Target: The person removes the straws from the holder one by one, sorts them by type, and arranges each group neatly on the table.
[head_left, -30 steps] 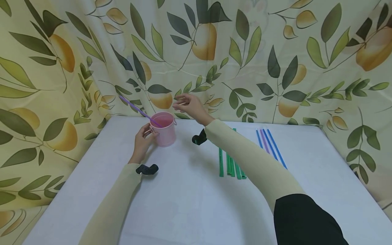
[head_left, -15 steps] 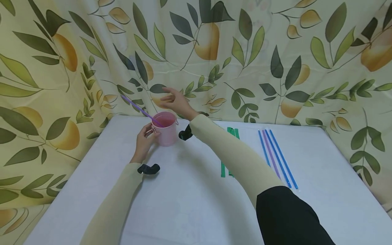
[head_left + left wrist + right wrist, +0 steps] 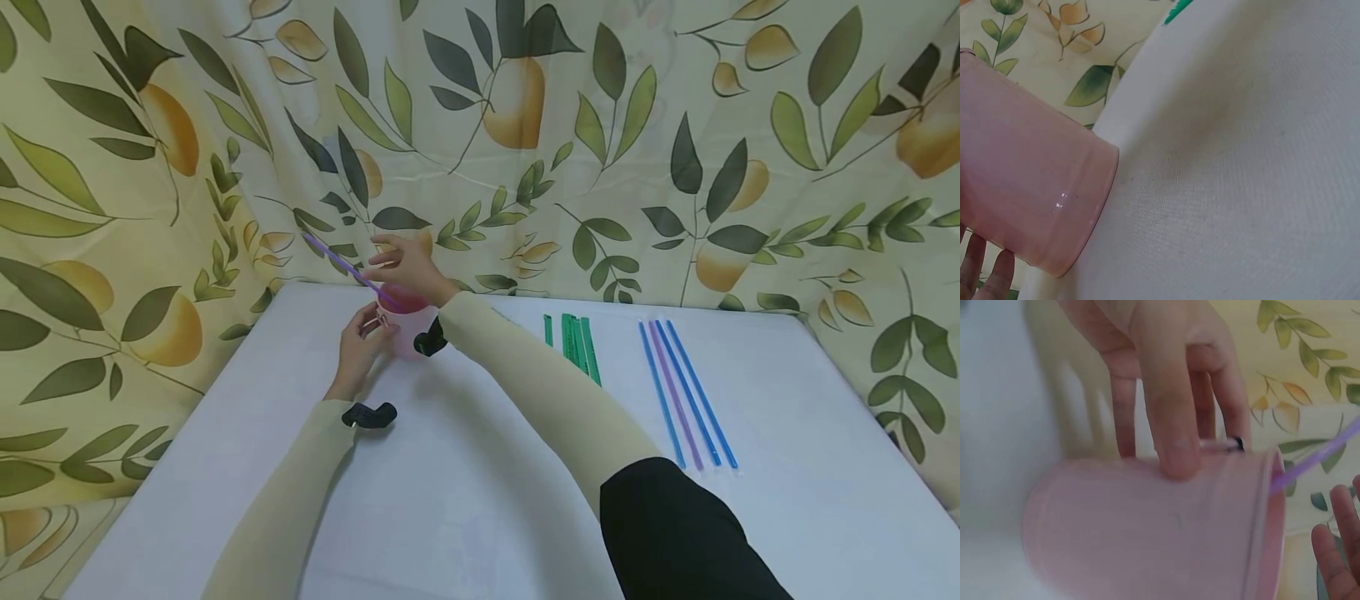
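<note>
A pink bucket [image 3: 403, 329] stands at the back left of the white table, a purple straw [image 3: 337, 260] leaning out over its rim to the left. My left hand [image 3: 358, 352] grips the bucket's left side; in the right wrist view its thumb [image 3: 1175, 434] presses on the wall by the handle joint. Over the bucket's mouth is my right hand [image 3: 411, 268], its fingers loosely extended and holding nothing. Those right fingers [image 3: 1335, 556] show near the straw, just beyond the rim, in the right wrist view. The left wrist view has the bucket's lower wall [image 3: 1035, 162] up close.
Several green strips [image 3: 577, 342] lie right of centre, partly hidden by my right sleeve [image 3: 547, 375]. Farther right are blue straws [image 3: 697, 400] and a purple straw [image 3: 677, 396], side by side. A fruit-patterned curtain [image 3: 517, 192] hangs behind the table.
My right hand has moved left, from right of the bucket to above its mouth near the straw. My left hand keeps hold of the bucket. The view has shifted slightly.
</note>
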Demonstrator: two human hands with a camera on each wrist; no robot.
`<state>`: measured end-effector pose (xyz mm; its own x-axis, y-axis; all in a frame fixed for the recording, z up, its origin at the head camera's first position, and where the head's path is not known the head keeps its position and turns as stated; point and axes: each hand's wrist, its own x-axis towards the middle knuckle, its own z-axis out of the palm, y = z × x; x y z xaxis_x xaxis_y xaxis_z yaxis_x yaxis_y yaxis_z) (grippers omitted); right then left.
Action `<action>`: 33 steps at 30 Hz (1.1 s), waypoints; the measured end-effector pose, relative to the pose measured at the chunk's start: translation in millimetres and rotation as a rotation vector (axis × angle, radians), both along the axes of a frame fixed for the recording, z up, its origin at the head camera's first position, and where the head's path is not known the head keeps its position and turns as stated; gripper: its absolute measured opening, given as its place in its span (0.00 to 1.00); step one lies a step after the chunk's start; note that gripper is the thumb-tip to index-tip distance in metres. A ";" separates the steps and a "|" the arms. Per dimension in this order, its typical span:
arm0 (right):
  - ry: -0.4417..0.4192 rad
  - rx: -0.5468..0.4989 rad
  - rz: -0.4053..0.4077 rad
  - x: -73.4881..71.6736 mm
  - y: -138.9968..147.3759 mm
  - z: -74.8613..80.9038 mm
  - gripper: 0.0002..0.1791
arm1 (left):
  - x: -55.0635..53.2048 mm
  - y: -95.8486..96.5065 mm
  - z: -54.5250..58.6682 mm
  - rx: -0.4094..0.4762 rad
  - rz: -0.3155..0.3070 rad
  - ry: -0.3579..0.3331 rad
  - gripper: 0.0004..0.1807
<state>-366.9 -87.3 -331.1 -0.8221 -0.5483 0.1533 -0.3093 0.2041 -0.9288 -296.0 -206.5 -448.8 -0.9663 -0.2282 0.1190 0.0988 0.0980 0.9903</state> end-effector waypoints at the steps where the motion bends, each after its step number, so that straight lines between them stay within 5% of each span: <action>1: -0.002 0.019 -0.001 1.1 -2.1 -1.4 0.32 | -0.3 -0.1 -0.3 0.002 0.000 -0.002 0.33; 24: 0.168 0.176 -0.051 10.0 -22.9 -16.3 0.11 | -3.3 -1.4 -4.9 -0.040 0.017 0.016 0.32; 33: 0.120 0.095 -0.071 6.3 -14.8 5.6 0.11 | -3.6 -1.5 -5.8 -0.036 0.011 0.034 0.32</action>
